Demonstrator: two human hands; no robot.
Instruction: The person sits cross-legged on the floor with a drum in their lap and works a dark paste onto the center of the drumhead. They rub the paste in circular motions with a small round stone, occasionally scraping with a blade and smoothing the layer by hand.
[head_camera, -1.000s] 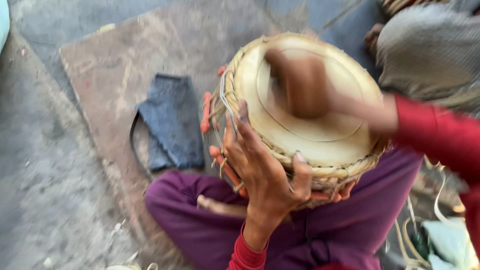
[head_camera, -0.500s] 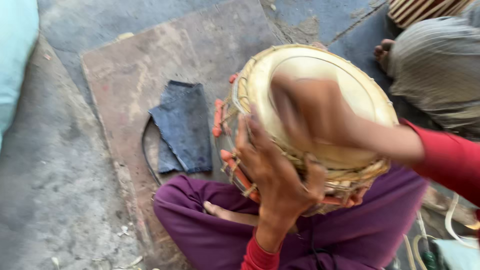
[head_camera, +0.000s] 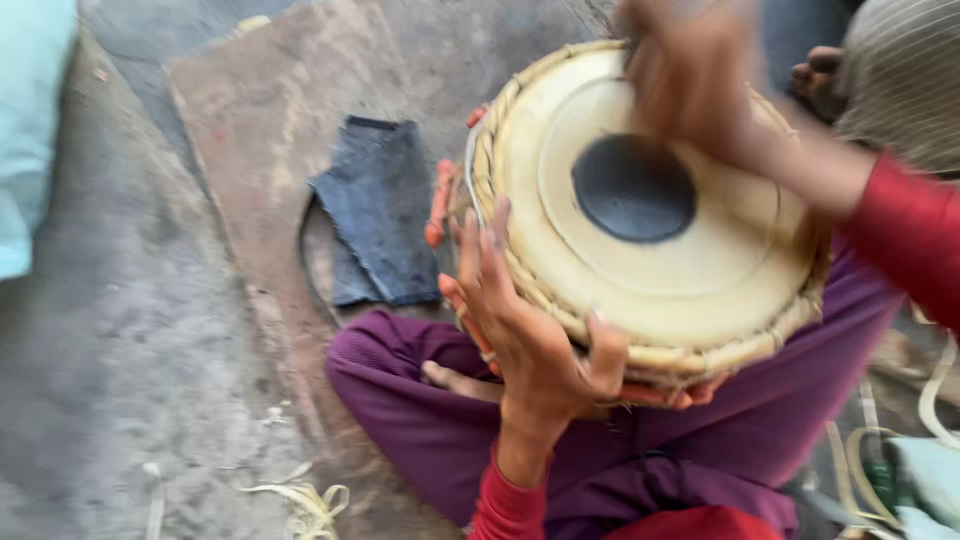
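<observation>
A round hand drum (head_camera: 650, 270) rests tilted on my lap, with a cream skin, a black circular patch in the middle and a braided rim laced with orange straps. My left hand (head_camera: 530, 330) grips its near left rim, fingers spread up the side and thumb on the edge. My right hand (head_camera: 690, 75) hovers blurred above the far part of the drumhead; whether it holds anything I cannot tell. My crossed legs in purple trousers (head_camera: 450, 430) support the drum.
A folded dark blue cloth (head_camera: 375, 225) lies on a brown mat (head_camera: 270, 120) left of the drum, beside a dark ring. Pale strap scraps (head_camera: 300, 500) litter the grey floor. Another person's foot (head_camera: 820, 75) and striped garment sit at the top right.
My right hand has lifted off the drumhead toward its far edge, uncovering the black patch. The view has shifted, with the drum now larger and further right.
</observation>
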